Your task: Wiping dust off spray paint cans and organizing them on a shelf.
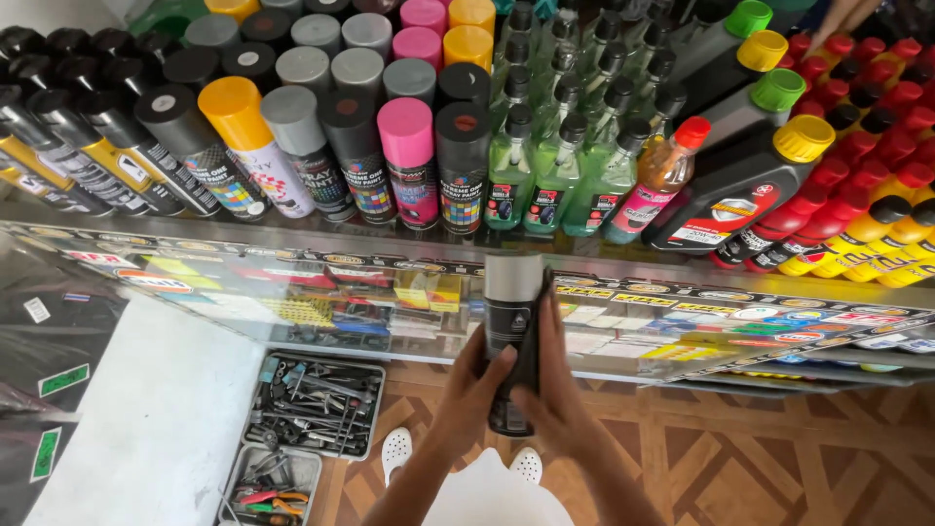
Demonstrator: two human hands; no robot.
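Wide glass-topped display counter across the whole view, its front edge lined with stickers. On top, rows of spray cans with black, grey, yellow and pink caps at left, green bottles in the middle, dark oil jugs with green and yellow caps, then red and yellow bottles at right. Below, brown patterned floor tiles, a tray of hand tools at lower left, white shoes near the bottom edge.

In the centre, in front of the counter's glass face — a black spray can with a silver-grey cap, held upright, long axis vertical, cap pointing up toward the counter top, base down toward the floor. Left hand curled around the can's lower left side, thumb laid across the label. Right hand closed on the right side, fingers stretched up along the body — both gripping the same can.
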